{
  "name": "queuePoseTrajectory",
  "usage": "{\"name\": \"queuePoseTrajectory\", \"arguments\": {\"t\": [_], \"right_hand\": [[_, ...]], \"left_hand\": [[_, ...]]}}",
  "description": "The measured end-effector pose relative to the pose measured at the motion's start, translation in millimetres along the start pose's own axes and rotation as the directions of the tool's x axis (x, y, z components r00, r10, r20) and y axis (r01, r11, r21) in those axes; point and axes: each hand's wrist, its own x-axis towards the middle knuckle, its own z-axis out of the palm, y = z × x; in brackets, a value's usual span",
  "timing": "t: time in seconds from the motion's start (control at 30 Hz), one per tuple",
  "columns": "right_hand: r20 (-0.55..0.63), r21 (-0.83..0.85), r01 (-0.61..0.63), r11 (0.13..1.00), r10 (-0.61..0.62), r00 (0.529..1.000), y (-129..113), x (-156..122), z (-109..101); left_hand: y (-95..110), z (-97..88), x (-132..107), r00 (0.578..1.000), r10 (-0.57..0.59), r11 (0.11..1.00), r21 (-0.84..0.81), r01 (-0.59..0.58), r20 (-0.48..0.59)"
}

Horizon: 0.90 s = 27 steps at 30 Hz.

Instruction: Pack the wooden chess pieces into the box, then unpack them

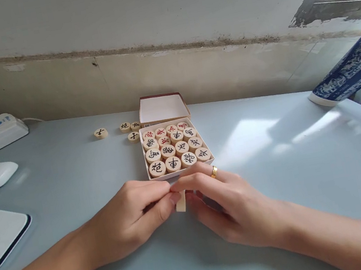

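Note:
Both of my hands meet in front of an open box [146,162] of Chinese chess pieces. My left hand [119,222] pinches a pale wooden chess piece [180,204] held on edge, so its marked face is hidden. The bent fingers of my right hand [234,200], one wearing a gold ring [214,172], close round the same piece from the other side. Rows of round pieces fill the top of the box, some with red characters [164,141], most with black [173,163]. Behind it stands the box lid [163,107], its white inside showing.
Left of the box lie several loose pieces: a separate one [100,133], a pair [125,127], and one [134,136] against the box. Further left are a white mouse [4,173], a pad [6,240] and a power strip [8,130]. A blue patterned roll [349,61] leans at right.

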Motion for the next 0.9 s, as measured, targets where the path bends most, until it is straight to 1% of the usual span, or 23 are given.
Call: {"name": "queuePoseTrajectory", "arguments": {"t": [0.07,0.2,0.4,0.5,0.6,0.7,0.77,0.83,0.9], "right_hand": [[0.018,0.027,-0.016,1.0,0.016,1.0,0.8,-0.3,0.4],[0.023,0.029,-0.027,0.999,0.026,0.999,1.6,-1.0,1.3],[0.009,0.019,-0.048,0.999,0.048,0.999,2.3,-2.5,2.1],[0.015,0.007,-0.029,1.0,0.028,0.999,2.8,-1.7,1.7],[0.018,0.006,0.001,1.0,-0.001,1.0,2.1,-0.6,0.6],[0.027,-0.005,-0.007,1.0,0.007,1.0,0.0,-0.4,-0.5],[0.023,-0.018,0.011,1.0,-0.011,1.0,-1.0,-0.9,-0.7],[-0.008,-0.033,0.049,0.998,-0.049,0.999,-1.1,-1.7,-0.6],[-0.062,-0.05,0.082,0.995,-0.085,0.994,-0.6,-2.4,-0.2]], "left_hand": [[0.5,0.2,0.8,1.0,0.013,1.0,0.006,-0.013,-0.002],[2.4,0.5,0.1,1.0,0.013,1.0,0.028,-0.012,-0.025],[3.1,0.7,-1.5,0.997,-0.077,0.996,0.037,0.078,-0.019],[3.3,0.7,-2.6,0.994,-0.103,0.994,0.028,0.104,-0.025],[5.0,0.6,-3.8,0.997,-0.078,0.997,0.013,0.078,-0.026],[6.8,0.9,-4.1,0.998,-0.039,0.999,0.025,0.041,-0.058],[6.9,1.4,-4.5,0.997,-0.02,1.0,0.016,0.021,-0.079],[5.8,2.0,-5.5,0.995,0.022,1.0,-0.008,-0.023,-0.102],[4.1,2.6,-7.2,0.984,0.092,0.996,0.001,-0.093,-0.154]]}}
